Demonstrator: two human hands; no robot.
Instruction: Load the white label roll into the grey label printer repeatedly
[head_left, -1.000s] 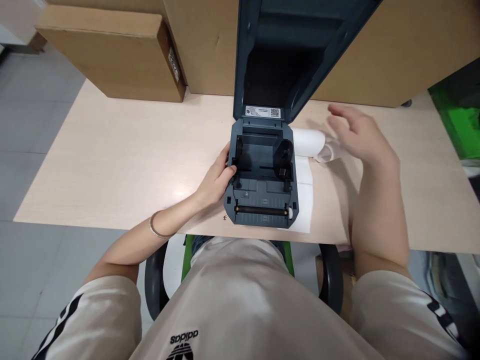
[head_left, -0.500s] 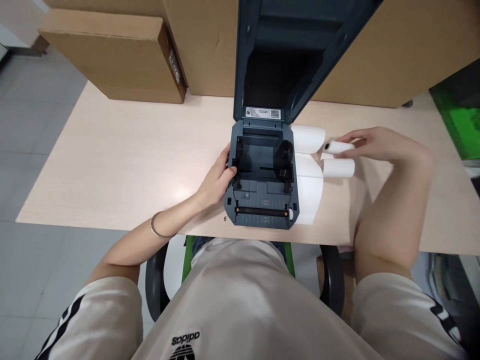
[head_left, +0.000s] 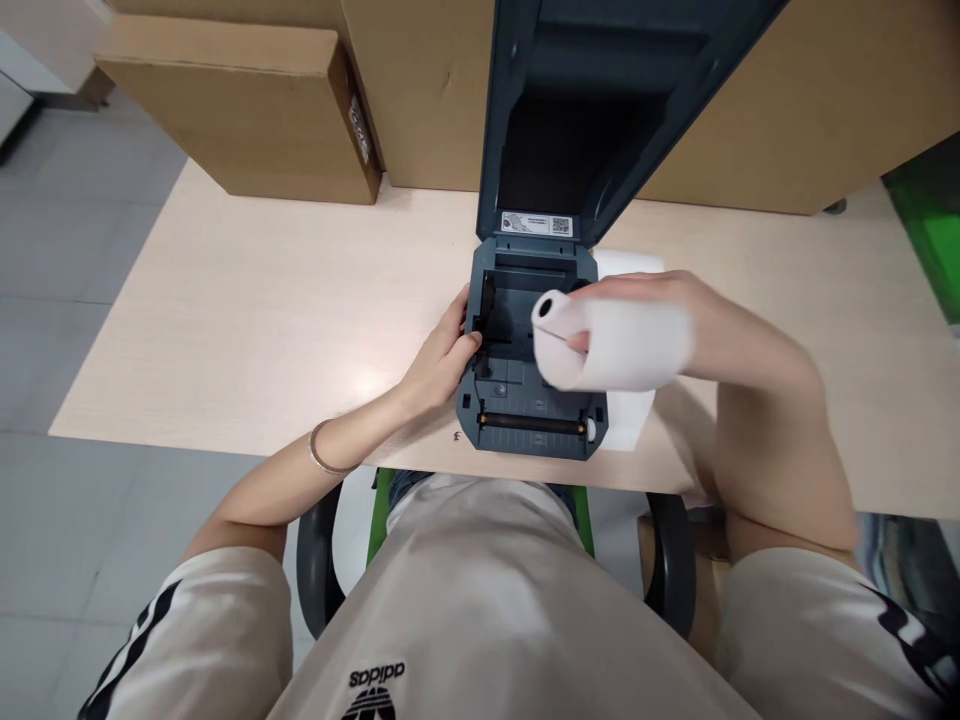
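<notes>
Roll (head_left: 622,346) moved leftward, in right fingers (head_left: 637,287)

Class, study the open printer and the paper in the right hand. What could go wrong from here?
The loose, curled end of the paper roll could unwind or snag, as the right hand holds it over the printer base. The raised lid might drop onto that hand, since the left hand grips only the base. The base sits near the table's front edge, so a tug could tip it.
</notes>
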